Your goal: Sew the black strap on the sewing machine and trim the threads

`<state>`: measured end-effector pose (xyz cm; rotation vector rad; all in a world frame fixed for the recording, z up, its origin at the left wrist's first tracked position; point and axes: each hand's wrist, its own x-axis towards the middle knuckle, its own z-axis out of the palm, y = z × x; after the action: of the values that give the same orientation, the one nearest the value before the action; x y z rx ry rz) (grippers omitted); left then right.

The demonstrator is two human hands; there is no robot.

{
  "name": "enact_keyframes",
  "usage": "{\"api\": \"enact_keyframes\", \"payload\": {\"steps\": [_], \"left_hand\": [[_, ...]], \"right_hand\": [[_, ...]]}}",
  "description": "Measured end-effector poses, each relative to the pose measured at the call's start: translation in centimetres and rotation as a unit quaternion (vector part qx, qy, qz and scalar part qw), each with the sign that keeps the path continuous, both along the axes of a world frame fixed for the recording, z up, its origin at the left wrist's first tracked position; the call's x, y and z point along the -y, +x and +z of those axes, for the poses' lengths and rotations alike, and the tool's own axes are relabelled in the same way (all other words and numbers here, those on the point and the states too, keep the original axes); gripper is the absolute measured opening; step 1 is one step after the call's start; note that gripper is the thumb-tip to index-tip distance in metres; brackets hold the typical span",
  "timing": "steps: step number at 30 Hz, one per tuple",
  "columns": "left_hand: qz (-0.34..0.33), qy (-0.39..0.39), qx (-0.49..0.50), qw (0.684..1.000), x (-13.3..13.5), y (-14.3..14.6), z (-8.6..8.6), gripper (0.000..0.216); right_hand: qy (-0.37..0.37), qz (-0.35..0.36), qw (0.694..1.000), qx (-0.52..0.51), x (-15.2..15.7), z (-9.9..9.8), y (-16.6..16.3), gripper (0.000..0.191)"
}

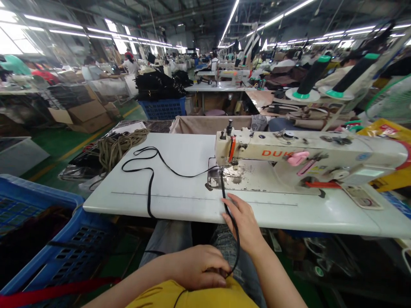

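Observation:
A narrow black strap (238, 246) runs down from under the sewing machine's presser foot (221, 167) over the table's front edge. My right hand (244, 220) is at that edge, its fingers stretched and apart, touching the strap in front of the needle. Low in front of the yellow shirt, my left hand (205, 267) is closed around the lower part of the strap, its fingertips partly hidden. Another length of black strap (150, 188) leaves the machine to the left, lies in loose curves on the white table (183, 149) and drops over the front edge.
The sewing machine (308, 156) spans the right of the table, with black thread cones (313, 77) behind it. A blue crate (69, 239) stands at the left. Bundled brown straps (123, 147) lie beyond the table's left edge. A green fan (391, 100) is at far right.

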<state>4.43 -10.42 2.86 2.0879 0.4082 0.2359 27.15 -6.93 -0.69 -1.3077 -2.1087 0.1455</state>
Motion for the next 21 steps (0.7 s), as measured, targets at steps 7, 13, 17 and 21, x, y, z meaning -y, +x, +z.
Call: {"api": "enact_keyframes", "payload": {"steps": [7,13,17,21], "left_hand": [[0.060,-0.039,0.015,0.997,-3.2,0.7,2.1,0.026],[0.094,-0.053,0.018,0.994,-4.7,0.4,1.6,0.026],[0.155,-0.080,0.020,0.985,-5.5,-1.3,0.5,0.025],[0.182,-0.132,0.003,0.974,-5.6,-3.0,-0.7,0.025]], "right_hand": [[0.026,0.031,0.998,0.040,-4.2,1.1,-0.7,0.034],[0.033,0.030,0.997,0.060,-6.7,1.0,-1.6,0.033],[0.033,0.023,0.998,0.051,-6.4,1.1,-1.6,0.031],[0.025,0.019,0.998,0.055,-5.8,1.4,-1.5,0.030]]}}
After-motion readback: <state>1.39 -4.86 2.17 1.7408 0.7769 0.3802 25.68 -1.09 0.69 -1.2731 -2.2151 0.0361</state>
